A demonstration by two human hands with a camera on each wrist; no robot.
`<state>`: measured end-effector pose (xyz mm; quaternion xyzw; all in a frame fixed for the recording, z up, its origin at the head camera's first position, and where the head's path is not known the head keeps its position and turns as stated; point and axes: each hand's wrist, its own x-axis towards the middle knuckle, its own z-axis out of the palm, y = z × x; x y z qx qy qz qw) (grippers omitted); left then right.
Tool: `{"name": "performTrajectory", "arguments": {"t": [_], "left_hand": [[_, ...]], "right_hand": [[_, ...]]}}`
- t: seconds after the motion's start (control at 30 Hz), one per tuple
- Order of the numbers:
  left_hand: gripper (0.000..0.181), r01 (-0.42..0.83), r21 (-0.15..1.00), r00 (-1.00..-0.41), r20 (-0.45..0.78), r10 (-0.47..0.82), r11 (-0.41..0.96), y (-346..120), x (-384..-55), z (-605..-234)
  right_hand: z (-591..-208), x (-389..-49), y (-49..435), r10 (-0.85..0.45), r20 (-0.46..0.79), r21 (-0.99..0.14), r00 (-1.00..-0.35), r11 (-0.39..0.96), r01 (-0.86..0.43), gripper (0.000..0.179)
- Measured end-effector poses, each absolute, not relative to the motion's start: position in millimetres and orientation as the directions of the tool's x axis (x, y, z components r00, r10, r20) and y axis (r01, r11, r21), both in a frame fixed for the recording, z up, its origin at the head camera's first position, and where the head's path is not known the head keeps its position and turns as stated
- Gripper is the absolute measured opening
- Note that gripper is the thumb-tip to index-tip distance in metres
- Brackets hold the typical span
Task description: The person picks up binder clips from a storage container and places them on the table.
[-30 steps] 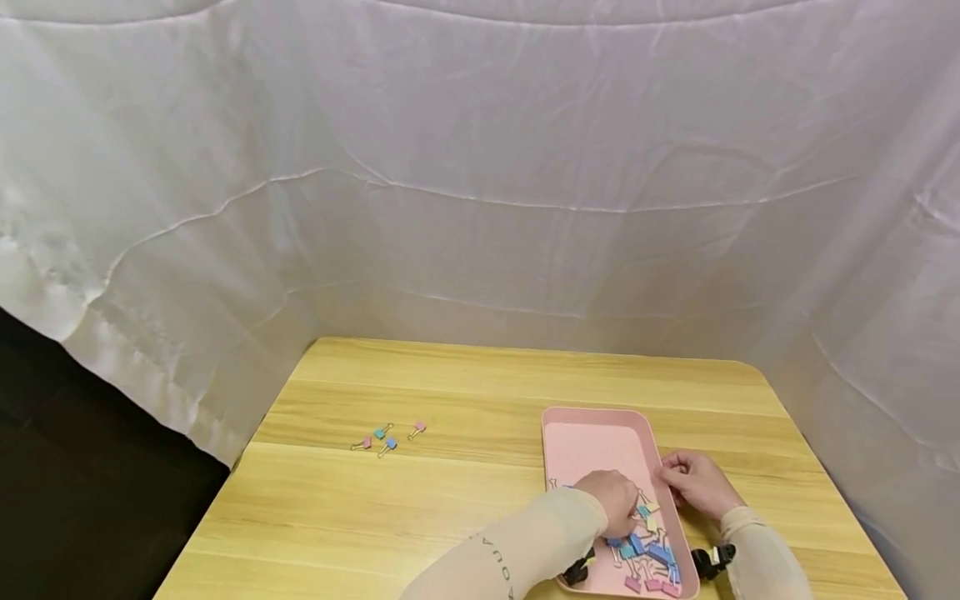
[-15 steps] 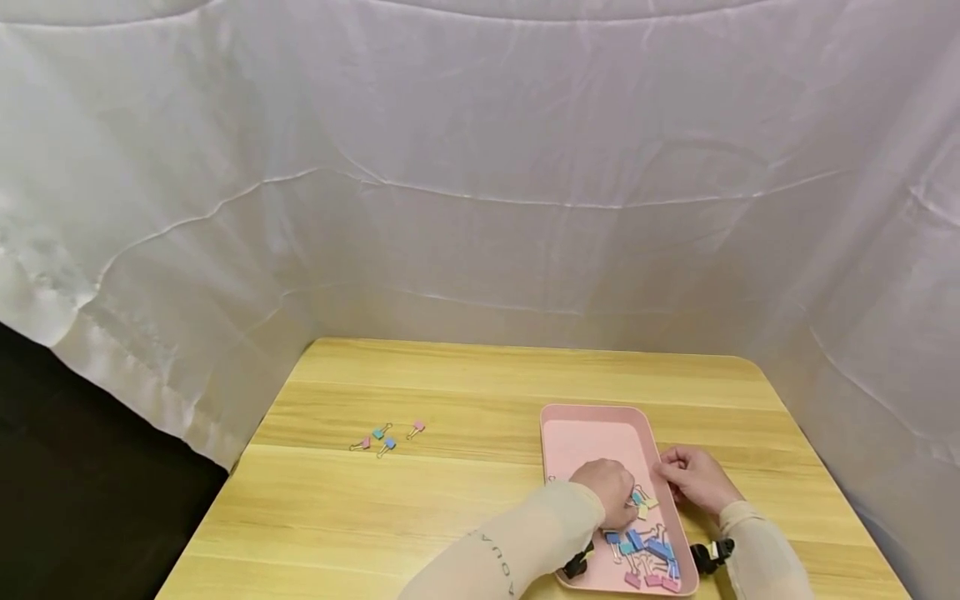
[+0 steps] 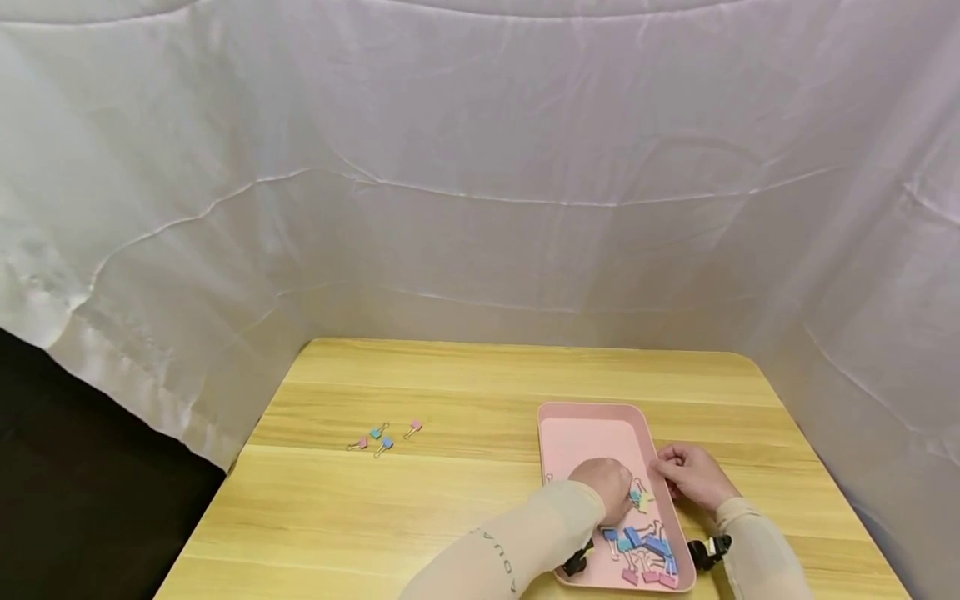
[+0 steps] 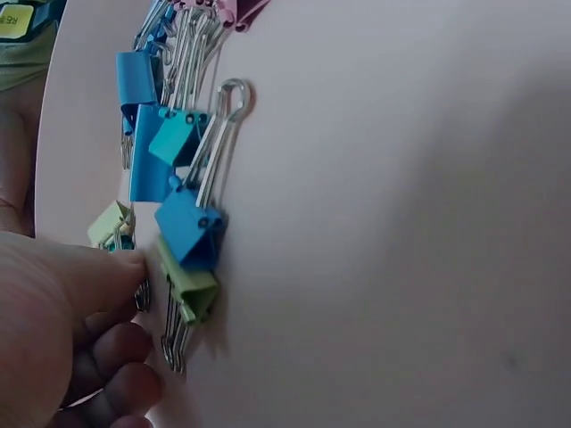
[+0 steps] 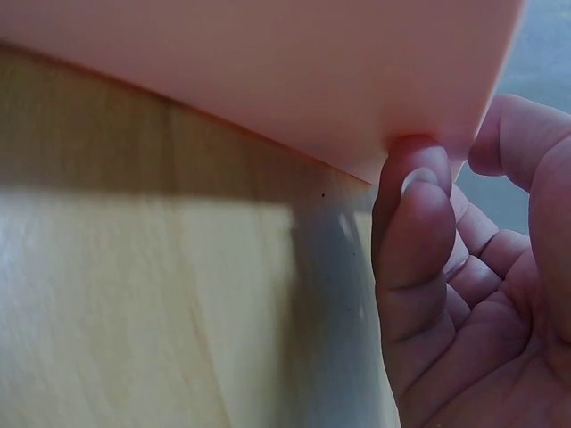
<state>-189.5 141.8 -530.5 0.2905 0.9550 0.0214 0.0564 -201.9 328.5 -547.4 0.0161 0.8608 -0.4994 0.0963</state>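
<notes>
A pink tray [image 3: 577,433] holds several coloured binder clips, among them blue clips [image 3: 657,546] and pink clips [image 3: 648,576] near its front end. My left hand [image 3: 609,492] is down inside the tray with curled fingers. In the left wrist view, its thumb meets a pale yellow binder clip [image 4: 109,221] with teal beside it, partly covered by the thumb. Close by lie another blue clip [image 4: 189,227] and a yellow-green clip [image 4: 190,283]. My right hand [image 3: 697,477] pinches the tray's right wall between thumb and finger, seen close in the right wrist view.
Several small binder clips [image 3: 384,437] lie in a loose group on the left part of the wooden table [image 3: 450,508]. Pale cloth [image 3: 480,250] hangs behind and along both sides.
The left hand has shifted slightly within the tray, and the yellow clips beside its fingers have moved a little. The right hand stays at the tray's wall.
</notes>
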Motion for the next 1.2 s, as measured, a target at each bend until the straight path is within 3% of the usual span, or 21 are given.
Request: {"name": "performTrajectory", "arguments": {"t": [0.3,0.53,0.73,1.2], "left_hand": [[0.016,0.560,0.030,-0.821,-0.117,0.560,0.828,136.3,-190.9,-529.9],[0.018,0.420,0.110,-0.896,-0.108,0.431,0.901,127.2,-197.3,-530.1],[0.010,0.357,0.129,-0.927,-0.072,0.368,0.925,122.1,-204.7,-533.6],[0.018,0.383,0.117,-0.921,-0.029,0.389,0.916,133.4,-207.6,-538.0]], "right_hand": [[-546.9,-200.7,327.4,-0.063,-0.182,-0.862,-0.981,0.490,0.129,0.022],[-547.5,-200.2,327.4,-0.056,-0.189,-0.863,-0.980,0.486,0.139,0.023],[-547.1,-200.3,327.9,-0.057,-0.194,-0.864,-0.979,0.483,0.143,0.025],[-548.5,-200.2,328.1,-0.049,-0.198,-0.862,-0.979,0.484,0.150,0.024]]}}
